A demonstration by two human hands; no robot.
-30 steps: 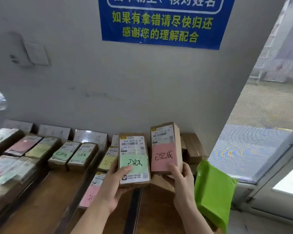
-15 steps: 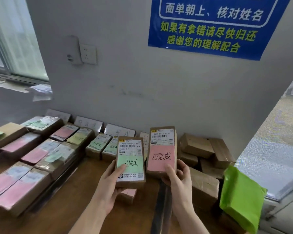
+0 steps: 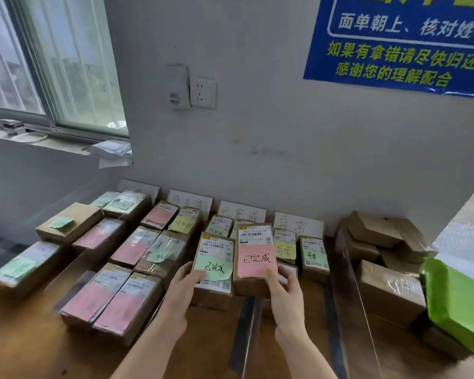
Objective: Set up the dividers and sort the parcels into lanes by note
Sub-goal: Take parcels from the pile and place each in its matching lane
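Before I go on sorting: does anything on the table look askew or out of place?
Yes. The plain brown boxes at the far right lie heaped at tilted angles, with no coloured notes showing. The green note on the left box sits crooked.

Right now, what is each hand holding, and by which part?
The left hand grips the green-note parcel by its lower left edge; the right hand grips the pink-note parcel by its lower right corner.

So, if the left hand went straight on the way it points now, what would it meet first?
Probably the small green-note parcel lying just beyond the held parcel in the left hand, before the white card at the wall. Depth is unclear, so the gap cannot be judged.
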